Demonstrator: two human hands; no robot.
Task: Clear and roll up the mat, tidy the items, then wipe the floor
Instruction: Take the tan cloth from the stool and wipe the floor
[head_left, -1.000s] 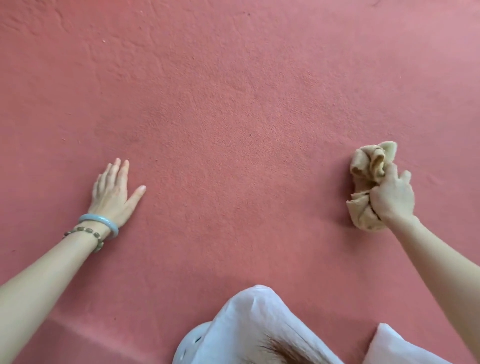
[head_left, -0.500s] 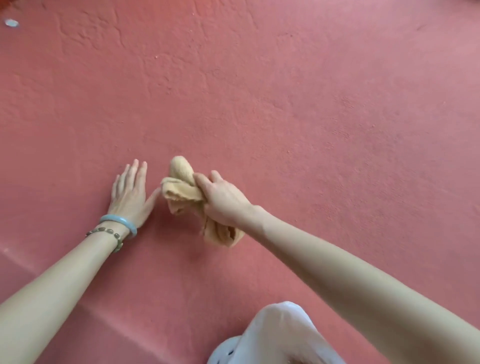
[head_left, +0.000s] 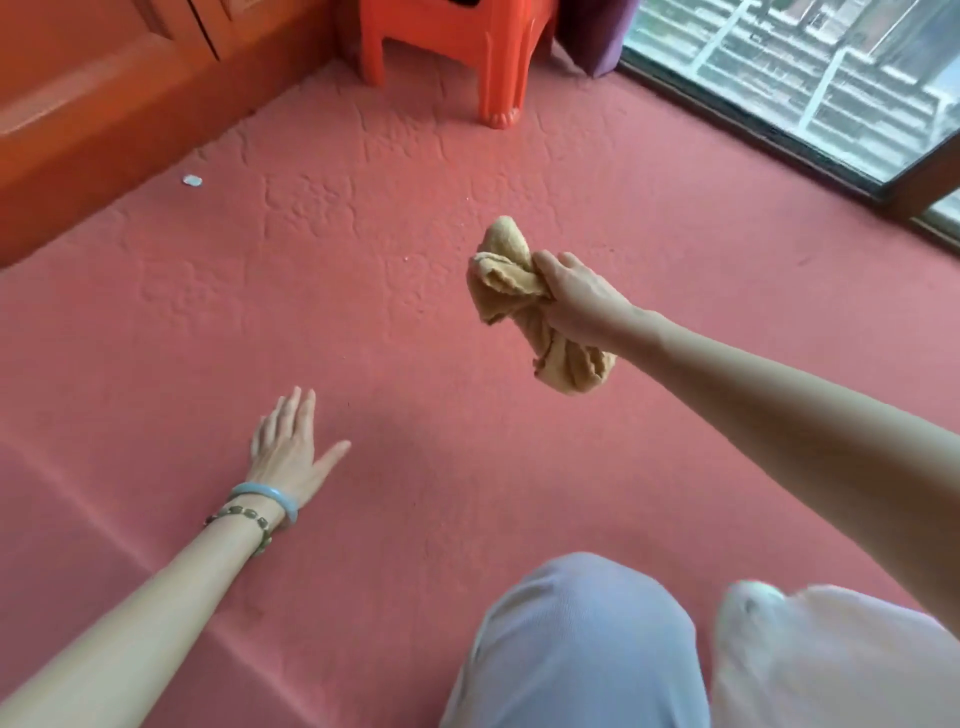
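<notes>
Gripping bunched tan cloth (head_left: 511, 291), right hand (head_left: 582, 304) above floor (head_left: 415, 338).

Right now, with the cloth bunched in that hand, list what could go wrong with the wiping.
1. The tan cloth is wadded in the right hand, so little of it would meet the floor; streaks may be missed.
2. The small pale scrap near the wooden wall could be overlooked.
3. The left hand bears flat on the floor and might slip if that patch is wet.

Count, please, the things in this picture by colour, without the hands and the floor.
Orange: 1, the stool
Tan: 1, the cloth in the right hand
Light blue: 1, the bangle
White: 1, the small scrap
Total: 4
</notes>
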